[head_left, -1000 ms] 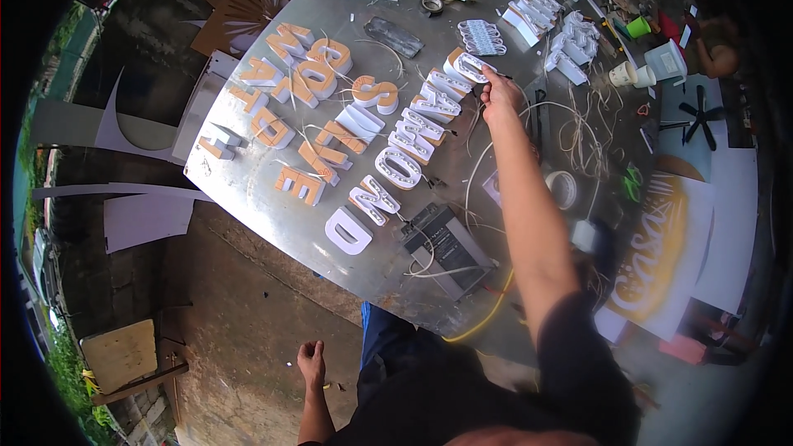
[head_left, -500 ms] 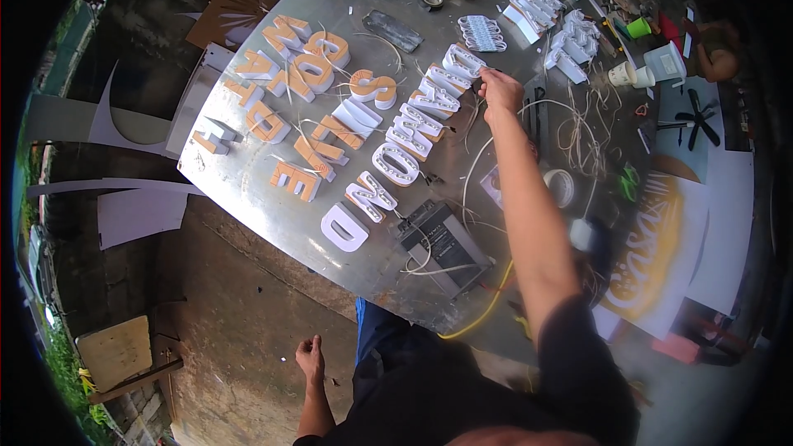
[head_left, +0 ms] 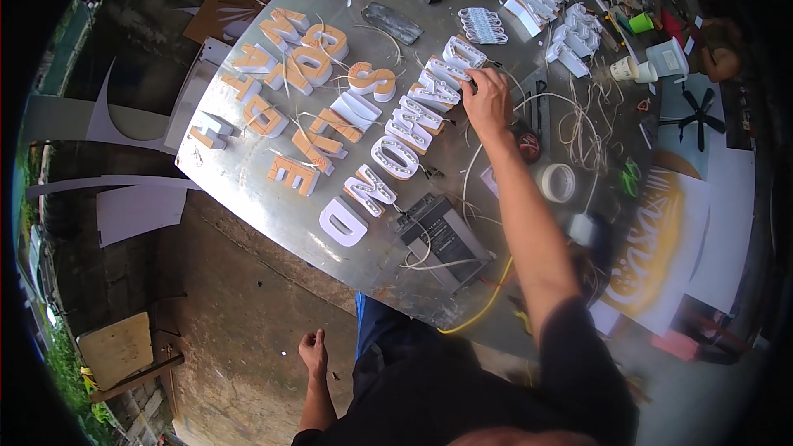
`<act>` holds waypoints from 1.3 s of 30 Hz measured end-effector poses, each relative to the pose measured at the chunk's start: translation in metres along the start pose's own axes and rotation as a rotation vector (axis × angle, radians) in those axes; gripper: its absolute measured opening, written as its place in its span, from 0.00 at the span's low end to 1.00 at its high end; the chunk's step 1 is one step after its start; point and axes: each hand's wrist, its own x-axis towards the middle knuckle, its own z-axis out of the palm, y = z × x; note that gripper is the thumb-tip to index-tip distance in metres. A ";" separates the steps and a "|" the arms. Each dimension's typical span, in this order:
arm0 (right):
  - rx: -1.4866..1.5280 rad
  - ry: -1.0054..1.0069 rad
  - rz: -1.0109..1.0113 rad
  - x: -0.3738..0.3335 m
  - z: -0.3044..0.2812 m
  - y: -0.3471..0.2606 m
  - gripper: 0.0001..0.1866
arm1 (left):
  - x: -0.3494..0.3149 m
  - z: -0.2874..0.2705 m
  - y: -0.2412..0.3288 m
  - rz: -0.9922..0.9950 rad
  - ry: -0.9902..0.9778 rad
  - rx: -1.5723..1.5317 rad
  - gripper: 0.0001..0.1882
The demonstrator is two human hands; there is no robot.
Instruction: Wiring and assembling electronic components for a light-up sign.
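Note:
My right hand [head_left: 489, 99] reaches across the metal table, its bent fingers closed at the near edge of a white block letter [head_left: 448, 71] lit with small LED modules. That letter belongs to a slanting row of similar letters; beyond it lies the row's far end letter [head_left: 464, 51]. Nearer to me in the row are a round letter O [head_left: 394, 157] and a plain white-faced letter D [head_left: 343, 221]. Low beside my body hangs my left hand [head_left: 314, 353], fingers loosely curled, with nothing visible in it, over the floor.
Letters with brown faces and wires [head_left: 266, 120] cover the table's left part. A power supply [head_left: 444, 239] lies near the front edge. A tape roll [head_left: 558, 182], tangled white wires [head_left: 582, 124], paper cups [head_left: 625, 71] and a printed sheet [head_left: 648, 256] are on the right.
My right hand has come back slightly to the left, from the row's far end letter to the one beside it. The left hand stays low by my side.

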 end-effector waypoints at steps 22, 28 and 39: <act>0.075 -0.053 0.020 -0.002 0.005 0.009 0.11 | -0.001 0.005 -0.001 -0.014 -0.061 -0.042 0.14; 0.034 -0.068 0.072 0.001 0.005 0.004 0.09 | 0.004 0.007 -0.008 -0.029 -0.091 -0.062 0.14; 0.294 0.085 0.192 -0.008 -0.046 -0.009 0.09 | -0.004 0.001 0.009 0.106 0.032 -0.083 0.13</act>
